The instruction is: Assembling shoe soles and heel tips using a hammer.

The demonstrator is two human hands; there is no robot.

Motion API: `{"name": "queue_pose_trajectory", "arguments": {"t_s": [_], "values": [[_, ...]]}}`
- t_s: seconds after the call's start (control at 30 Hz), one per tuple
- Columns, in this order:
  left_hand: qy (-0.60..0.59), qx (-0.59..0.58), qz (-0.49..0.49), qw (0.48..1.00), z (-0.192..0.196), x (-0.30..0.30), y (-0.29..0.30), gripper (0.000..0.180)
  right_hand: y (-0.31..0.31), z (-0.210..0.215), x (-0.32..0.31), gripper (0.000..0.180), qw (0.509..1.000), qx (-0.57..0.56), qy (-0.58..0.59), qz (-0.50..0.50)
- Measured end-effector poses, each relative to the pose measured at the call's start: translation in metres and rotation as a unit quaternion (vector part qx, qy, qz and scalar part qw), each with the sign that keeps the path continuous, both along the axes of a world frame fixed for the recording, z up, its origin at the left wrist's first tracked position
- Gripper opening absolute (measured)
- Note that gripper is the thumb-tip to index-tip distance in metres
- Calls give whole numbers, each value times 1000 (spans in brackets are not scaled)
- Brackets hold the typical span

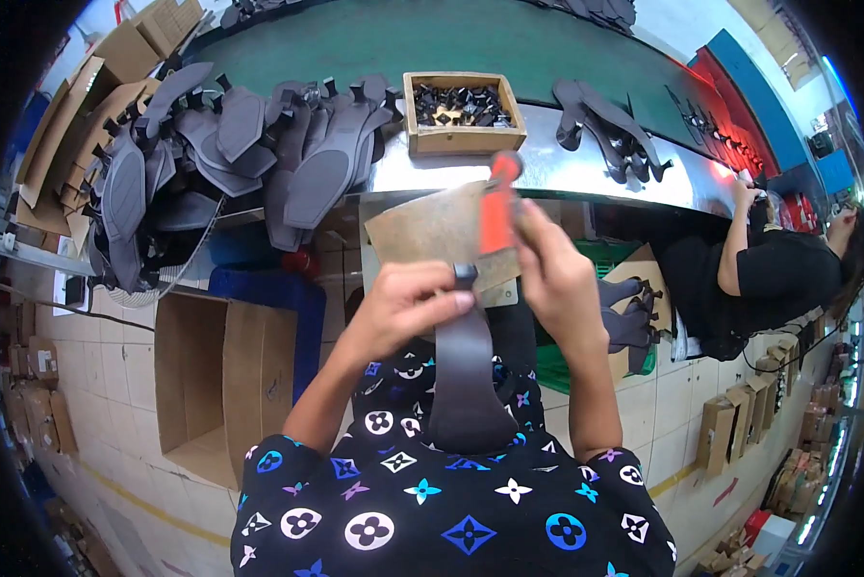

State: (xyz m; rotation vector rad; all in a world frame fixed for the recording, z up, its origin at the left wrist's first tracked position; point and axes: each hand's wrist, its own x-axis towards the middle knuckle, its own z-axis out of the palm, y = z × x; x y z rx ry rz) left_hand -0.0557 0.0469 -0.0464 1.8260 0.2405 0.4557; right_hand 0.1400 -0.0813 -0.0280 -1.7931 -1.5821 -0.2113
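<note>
The head view is looking down on a long dark grey rubber sandal sole that is standing nearly upright against the person's lap, its top end meeting the front edge of a worn brown work board. The left hand is wrapping around that top end, thumb and fingers clamped on the sole just under a small dark strap plug. The right hand is closing its fingers around an orange-handled hand tool held upright just beside the plug.

Judging by this, the step in hand looks like seating the strap plug into the sole with the tool. The next move would call for a steady sole and a short, well-aimed push or pull right at the plug, close to the left thumb.

Room is tight: the board's edge and a shiny metal table rim are lying directly ahead of the knuckles. A small wooden box of dark strap pieces is sitting beyond, a heap of grey soles is piling up to the left, and an open brown cardboard carton is standing below it. Another person in black is working well apart on the right.
</note>
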Motion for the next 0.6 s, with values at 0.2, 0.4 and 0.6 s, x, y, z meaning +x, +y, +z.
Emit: {"name": "queue_pose_trajectory", "arguments": {"t_s": [0.2,0.4,0.6], "values": [[-34,-236,-102,966,53,-17,-48,24,18,-1,-4,31,977,-93,-110,157],[-53,-268,-175,946,55,-22,-55,22,-11,67,4,31,821,-87,216,521],[-39,-278,-346,895,52,-13,-51,24,-18,88,0,27,777,-169,179,580]]}}
